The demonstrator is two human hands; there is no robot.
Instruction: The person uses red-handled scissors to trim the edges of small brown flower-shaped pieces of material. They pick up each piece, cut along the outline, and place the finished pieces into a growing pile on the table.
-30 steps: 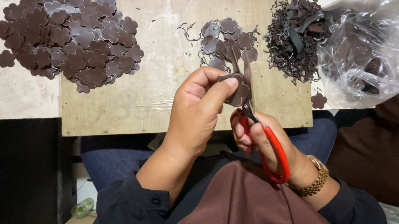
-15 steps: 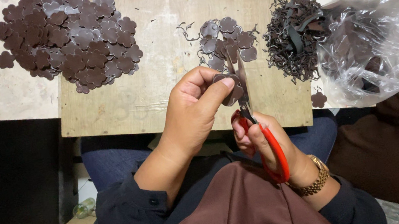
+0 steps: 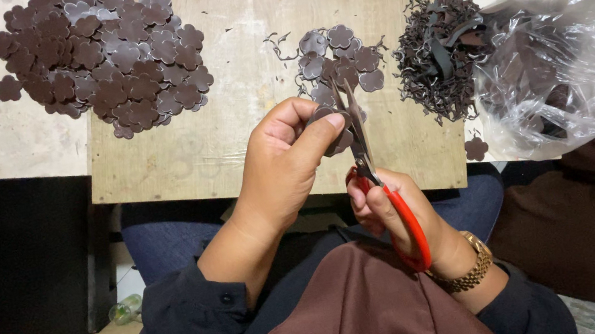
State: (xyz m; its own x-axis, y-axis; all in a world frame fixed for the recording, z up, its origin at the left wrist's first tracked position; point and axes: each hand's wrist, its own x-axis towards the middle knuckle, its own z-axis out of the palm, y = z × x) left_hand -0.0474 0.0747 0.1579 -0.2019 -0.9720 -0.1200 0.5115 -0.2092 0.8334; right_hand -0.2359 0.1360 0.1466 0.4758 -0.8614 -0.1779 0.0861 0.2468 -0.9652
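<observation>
Left hand (image 3: 284,161): raised over board (image 3: 227,134), fingers pinched on brown flower piece (image 3: 330,130) | Right hand (image 3: 395,211): fingers closed through red-handled scissors (image 3: 371,170), blades set against the piece.

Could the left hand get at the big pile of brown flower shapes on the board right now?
Probably not at once. The left hand is pinching a brown flower-shaped piece against the scissors. The large pile lies uncovered on the wooden board, with bare board between, so it looks reachable once freed.
</observation>
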